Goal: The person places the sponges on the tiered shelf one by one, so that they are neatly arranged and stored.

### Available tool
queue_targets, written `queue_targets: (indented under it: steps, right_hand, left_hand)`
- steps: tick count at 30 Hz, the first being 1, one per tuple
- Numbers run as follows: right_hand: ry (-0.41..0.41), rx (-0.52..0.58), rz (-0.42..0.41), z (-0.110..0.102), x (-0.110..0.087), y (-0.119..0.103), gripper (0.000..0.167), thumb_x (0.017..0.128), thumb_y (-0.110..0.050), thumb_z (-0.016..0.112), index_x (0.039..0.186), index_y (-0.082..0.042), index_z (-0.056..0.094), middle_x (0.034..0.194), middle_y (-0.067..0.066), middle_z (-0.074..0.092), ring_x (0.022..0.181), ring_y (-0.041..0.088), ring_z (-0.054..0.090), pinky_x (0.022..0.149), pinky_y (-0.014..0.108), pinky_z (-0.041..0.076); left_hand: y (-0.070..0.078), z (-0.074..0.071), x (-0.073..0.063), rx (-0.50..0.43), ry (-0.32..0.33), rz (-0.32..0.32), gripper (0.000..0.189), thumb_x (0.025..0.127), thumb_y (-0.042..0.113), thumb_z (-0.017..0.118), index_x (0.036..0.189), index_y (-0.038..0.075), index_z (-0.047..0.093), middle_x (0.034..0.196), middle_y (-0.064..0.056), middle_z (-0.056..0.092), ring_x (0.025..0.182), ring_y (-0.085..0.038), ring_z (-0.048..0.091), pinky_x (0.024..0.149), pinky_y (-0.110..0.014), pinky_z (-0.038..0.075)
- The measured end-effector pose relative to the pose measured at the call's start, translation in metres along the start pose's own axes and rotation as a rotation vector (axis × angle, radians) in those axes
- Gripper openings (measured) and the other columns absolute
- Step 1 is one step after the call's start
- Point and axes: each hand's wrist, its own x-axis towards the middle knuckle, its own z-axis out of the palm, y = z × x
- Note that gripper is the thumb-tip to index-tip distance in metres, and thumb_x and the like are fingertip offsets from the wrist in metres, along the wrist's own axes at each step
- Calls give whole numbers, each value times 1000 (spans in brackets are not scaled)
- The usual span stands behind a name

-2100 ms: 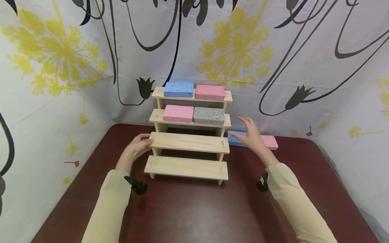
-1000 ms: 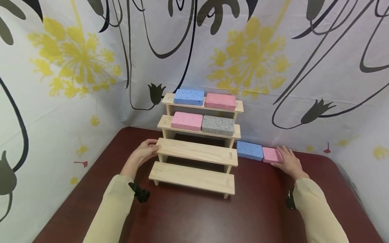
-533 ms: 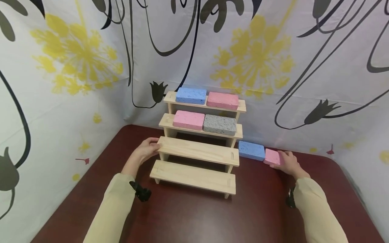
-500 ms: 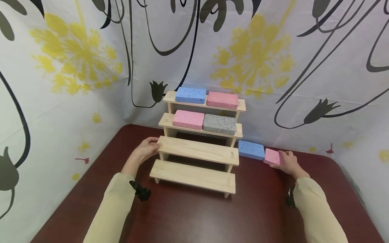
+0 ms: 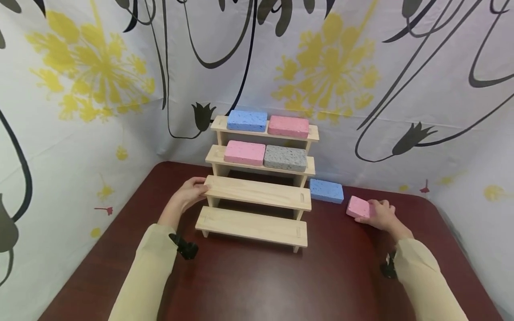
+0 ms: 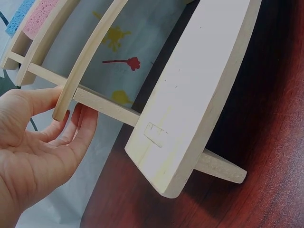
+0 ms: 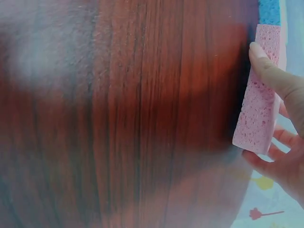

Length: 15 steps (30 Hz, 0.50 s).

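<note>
A pale wooden stepped rack point(image 5: 257, 191) with several shelves stands at the back of the table. My left hand point(image 5: 188, 192) grips the left end of its second-lowest shelf, thumb above and fingers below in the left wrist view point(image 6: 52, 137). At the rack's right, my right hand point(image 5: 381, 215) holds a pink sponge point(image 5: 358, 207) between thumb and fingers. In the right wrist view that sponge point(image 7: 259, 107) is seen edge-on, the thumb across its near side. Beside it, a blue sponge point(image 5: 326, 191) lies on the table against the rack's right side.
The top shelf carries a blue sponge point(image 5: 246, 121) and a rose-pink sponge point(image 5: 288, 126). One shelf down sit a pink sponge point(image 5: 245, 153) and a grey sponge point(image 5: 285, 158). A patterned cloth point(image 5: 321, 67) hangs behind the dark red table point(image 5: 257, 285).
My right hand has reached right, taken hold of the pink sponge and drawn it away from the blue one, leaving a gap. My left hand stays on the shelf end. The head view has shifted slightly.
</note>
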Motion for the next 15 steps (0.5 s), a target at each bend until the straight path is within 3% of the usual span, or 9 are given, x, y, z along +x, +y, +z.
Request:
queue_targets:
  steps: [8,15]
  right_hand:
    - [59,-23,-52,-19,-18,-16,93,63,-55,75,122,10,43,112,35,42,98,44,33,70,46,38]
    - [133,-48,-118,-34,-37,-43,87,61,-53,78,118,6,48,111,33,43,97,41,34,66,42,37]
  left_hand:
    - [3,0,-2,-10,1,-9,53,94,8,46,140,-3,21,132,-24,36,114,-28,45,107,-41,37]
    - [2,0,-2,-31,-3,0,55,94,8,47,140,-4,20,124,-20,38,111,-27,47,107,-41,37]
